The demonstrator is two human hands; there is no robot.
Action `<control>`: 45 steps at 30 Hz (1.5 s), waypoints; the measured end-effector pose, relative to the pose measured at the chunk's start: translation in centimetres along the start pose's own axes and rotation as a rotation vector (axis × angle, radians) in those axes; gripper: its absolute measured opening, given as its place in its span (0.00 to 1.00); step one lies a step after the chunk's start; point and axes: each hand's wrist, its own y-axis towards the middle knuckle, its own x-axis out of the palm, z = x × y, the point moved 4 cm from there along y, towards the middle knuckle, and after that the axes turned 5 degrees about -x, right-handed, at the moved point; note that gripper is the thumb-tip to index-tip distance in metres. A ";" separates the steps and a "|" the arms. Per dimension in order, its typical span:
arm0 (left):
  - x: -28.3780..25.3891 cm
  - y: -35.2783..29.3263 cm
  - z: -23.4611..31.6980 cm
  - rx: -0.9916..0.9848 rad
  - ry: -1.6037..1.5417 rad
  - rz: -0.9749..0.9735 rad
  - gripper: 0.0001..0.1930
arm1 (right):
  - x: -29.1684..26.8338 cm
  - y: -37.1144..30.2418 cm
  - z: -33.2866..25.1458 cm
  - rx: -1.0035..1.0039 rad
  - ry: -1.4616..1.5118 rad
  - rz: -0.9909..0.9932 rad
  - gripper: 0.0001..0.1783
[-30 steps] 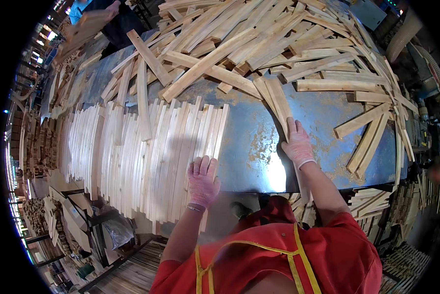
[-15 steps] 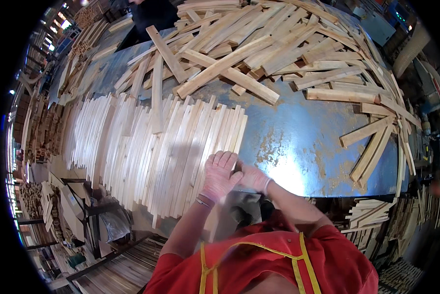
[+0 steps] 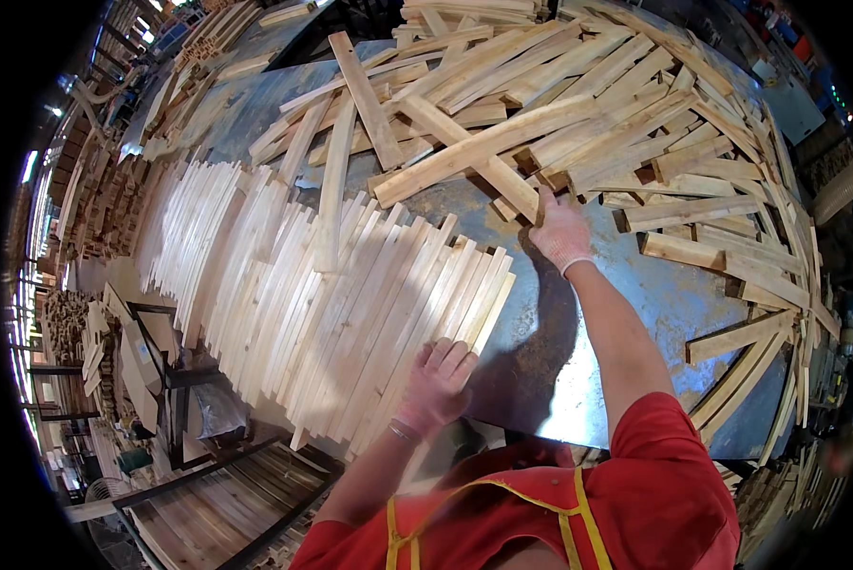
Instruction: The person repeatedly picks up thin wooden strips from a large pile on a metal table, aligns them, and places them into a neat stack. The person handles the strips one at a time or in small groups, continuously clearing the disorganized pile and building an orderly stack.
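My left hand (image 3: 435, 385), in a thin pale glove, rests at the right-hand edge of a long row of narrow light wooden strips (image 3: 350, 313) laid side by side. Its fingers lie over the outermost strips, slightly bent and not wrapped round one. Stretched forward, my gloved right hand (image 3: 560, 233) reaches the near edge of a loose heap of boards (image 3: 597, 133). Its fingers are apart, with the tips at the lower end of a slanting wooden board (image 3: 507, 183); whether they press on it is hard to see.
The blue-grey metal table (image 3: 626, 275) carries sawdust patches. Loose boards (image 3: 740, 337) lie along its right side. One strip (image 3: 335, 190) leans from the heap onto the row. Stacked wood (image 3: 104, 209) stands at the left, and a dark metal frame (image 3: 227, 503) with planks at lower left.
My right hand has left its place beside my left hand and moved forward to the heap. My left hand stays by the row's edge, its fingers now more bent. The view has shifted.
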 end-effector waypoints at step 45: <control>3.1 2.3 4.4 -0.146 0.242 0.023 0.39 | -2.5 -14.3 21.4 0.692 1.297 0.770 0.23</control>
